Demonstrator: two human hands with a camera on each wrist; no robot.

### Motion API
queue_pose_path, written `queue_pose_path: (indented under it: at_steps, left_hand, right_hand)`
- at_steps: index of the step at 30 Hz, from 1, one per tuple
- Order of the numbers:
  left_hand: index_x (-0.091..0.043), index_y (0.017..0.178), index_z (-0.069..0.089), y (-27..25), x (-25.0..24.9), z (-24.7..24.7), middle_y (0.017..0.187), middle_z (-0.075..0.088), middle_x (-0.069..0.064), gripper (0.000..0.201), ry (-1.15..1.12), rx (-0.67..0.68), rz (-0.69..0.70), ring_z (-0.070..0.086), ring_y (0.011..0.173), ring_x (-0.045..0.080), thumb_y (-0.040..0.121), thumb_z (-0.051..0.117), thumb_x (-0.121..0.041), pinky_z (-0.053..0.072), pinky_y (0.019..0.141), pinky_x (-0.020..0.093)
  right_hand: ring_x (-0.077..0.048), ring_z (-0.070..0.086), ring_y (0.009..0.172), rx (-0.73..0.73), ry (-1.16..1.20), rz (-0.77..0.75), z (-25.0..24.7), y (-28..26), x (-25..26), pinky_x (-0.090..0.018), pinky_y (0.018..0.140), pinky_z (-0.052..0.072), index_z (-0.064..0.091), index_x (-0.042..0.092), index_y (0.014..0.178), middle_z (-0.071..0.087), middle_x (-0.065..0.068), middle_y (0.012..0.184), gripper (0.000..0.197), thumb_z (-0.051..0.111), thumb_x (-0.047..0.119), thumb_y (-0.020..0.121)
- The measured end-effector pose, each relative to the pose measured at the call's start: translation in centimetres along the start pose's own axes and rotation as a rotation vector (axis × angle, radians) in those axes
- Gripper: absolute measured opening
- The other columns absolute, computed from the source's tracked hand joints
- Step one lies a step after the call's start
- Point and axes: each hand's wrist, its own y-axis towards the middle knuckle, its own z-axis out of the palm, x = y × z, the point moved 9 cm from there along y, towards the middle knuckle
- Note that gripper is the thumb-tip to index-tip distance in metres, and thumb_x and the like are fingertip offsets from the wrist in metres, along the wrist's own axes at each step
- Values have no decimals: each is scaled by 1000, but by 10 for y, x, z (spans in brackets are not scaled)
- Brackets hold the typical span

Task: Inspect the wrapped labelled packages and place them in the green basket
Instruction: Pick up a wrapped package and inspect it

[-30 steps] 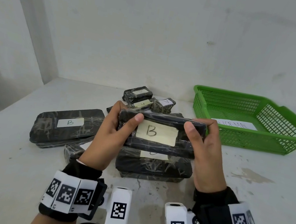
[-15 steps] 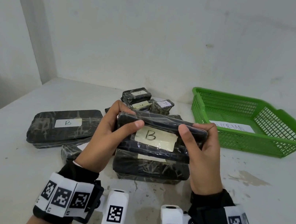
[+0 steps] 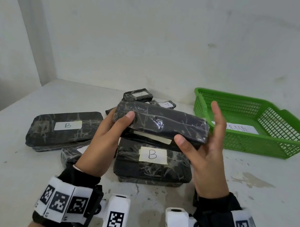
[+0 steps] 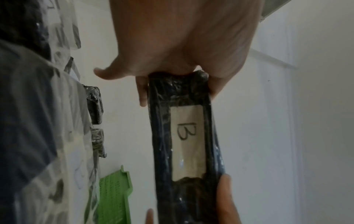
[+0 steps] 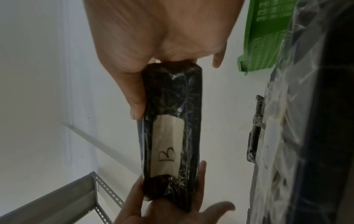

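I hold a black film-wrapped package in the air between both hands, tipped so its plain side faces up. Its "B" label faces down toward the wrists. My left hand grips the left end, thumb on top. At the right end my right hand pinches it, thumb on the near side, with other fingers stretched up behind. The right wrist view shows the package and my right hand. The green basket stands to the right, holding only a paper sheet.
Directly under the held package lies another "B" package. A third "B" package lies to the left, and a smaller one under my left wrist. Small packages sit at the back by the wall. A metal shelf post shows on the left.
The package has tipped forward, so its label went from facing the head camera to facing down. My right fingers have spread upward. The package beneath now shows its "B" label.
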Motion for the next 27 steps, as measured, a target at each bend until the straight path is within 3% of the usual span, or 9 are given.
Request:
queue_pose_path:
  at_steps: [2, 5, 7, 8, 10, 12, 19, 23, 27]
  left_hand:
    - [-7, 139, 49, -1, -2, -3, 130, 66, 5, 69, -64, -46, -1, 61, 122, 15, 82, 69, -40, 44, 107, 30]
    - [-12, 147, 40, -1, -4, -8, 142, 57, 5, 84, -85, -72, 27, 57, 127, 13, 76, 71, -43, 39, 111, 34]
    - [-17, 149, 38, 0, -4, -8, 147, 52, 7, 88, -85, -55, 33, 53, 132, 18, 74, 73, -47, 34, 115, 42]
    - [-17, 149, 39, 0, -5, -7, 147, 51, 8, 88, -80, -37, 40, 51, 134, 21, 74, 73, -50, 33, 115, 45]
    - [-15, 150, 36, 1, -6, -4, 150, 47, 11, 96, -51, 4, 31, 45, 139, 27, 75, 73, -62, 31, 116, 52]
    - [-16, 151, 35, 2, -3, -2, 154, 42, 12, 104, -49, 4, 14, 40, 142, 28, 72, 71, -73, 28, 117, 56]
    - [-17, 147, 40, 2, 5, -8, 150, 47, 10, 101, -81, -83, -19, 46, 138, 27, 69, 74, -71, 36, 114, 54]
    - [-4, 149, 32, -1, -1, 1, 142, 53, 18, 107, -131, -58, -24, 55, 129, 31, 72, 73, -67, 46, 105, 53]
    - [-11, 145, 41, 3, 6, -6, 147, 49, 18, 105, -111, -92, -11, 48, 135, 35, 66, 79, -69, 37, 110, 60]
  right_hand:
    - [-5, 50, 132, 22, 18, 88, 3, 0, -13, -38, 113, 40, 26, 37, 149, 56, 30, 132, 83, 75, 40, 82]
    - [-13, 38, 143, 22, 115, 246, 7, -3, -31, -47, 118, 30, 41, 41, 145, 46, 12, 150, 81, 58, 78, 75]
    - [-21, 45, 138, -8, 200, 291, 7, -4, -37, -50, 111, 40, 42, 32, 144, 49, 0, 148, 77, 57, 72, 79]
    - [-24, 52, 132, -32, 232, 290, 4, -3, -37, -49, 103, 49, 46, 30, 139, 54, -4, 143, 62, 56, 60, 86]
    - [-28, 64, 113, -68, 287, 263, 1, -1, -35, -40, 82, 59, 53, 26, 123, 64, -8, 126, 34, 50, 37, 91]
    - [-27, 66, 102, -83, 293, 228, -2, 0, -32, -33, 72, 60, 57, 21, 113, 67, -9, 112, 26, 49, 30, 90]
    - [-27, 67, 109, -112, 210, 229, -4, -1, -32, -39, 86, 58, 64, 13, 111, 70, -14, 116, 48, 46, 50, 87]
    - [-17, 70, 93, -174, 137, 151, -11, 0, -28, -32, 79, 60, 66, 8, 98, 74, -4, 96, 33, 48, 35, 92]
    - [-20, 70, 95, -174, 113, 147, -11, -2, -26, -36, 83, 58, 66, 6, 103, 73, -7, 100, 36, 46, 35, 95]
